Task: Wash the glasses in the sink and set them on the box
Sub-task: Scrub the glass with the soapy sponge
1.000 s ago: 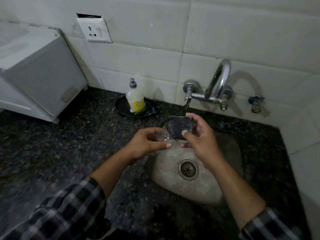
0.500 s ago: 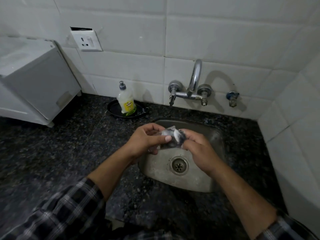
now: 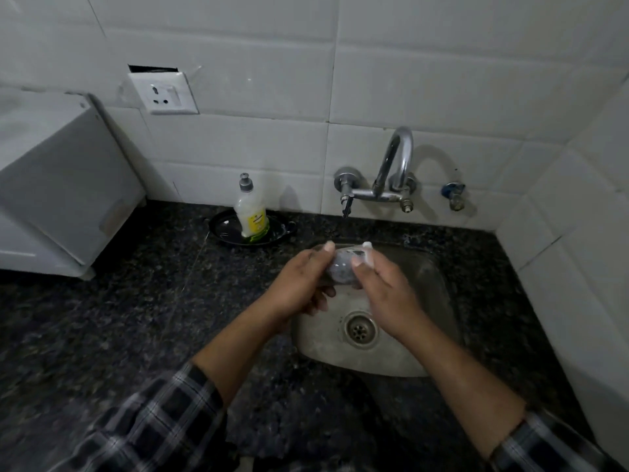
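A clear glass (image 3: pixel 343 267) lies on its side between both hands, over the back half of the steel sink (image 3: pixel 432 287). My left hand (image 3: pixel 299 284) grips it from the left, thumb on top. My right hand (image 3: pixel 384 291) holds it from the right, with the thumb across its side and a finger at its far rim. The hands hide much of the glass. The tap (image 3: pixel 377 185) stands on the wall just behind it; I see no clear stream of water. The white box (image 3: pixel 64 185) sits on the counter at the far left.
A dish soap bottle (image 3: pixel 251 212) stands in a black dish (image 3: pixel 224 229) behind the sink's left side. The dark granite counter (image 3: pixel 119 318) spreads to the left and front. Tiled walls close in behind and on the right. A wall socket (image 3: pixel 163 93) is above the box.
The glass came down from under the tap spout and now lies lower over the sink, turned between both hands. The view has shifted slightly.
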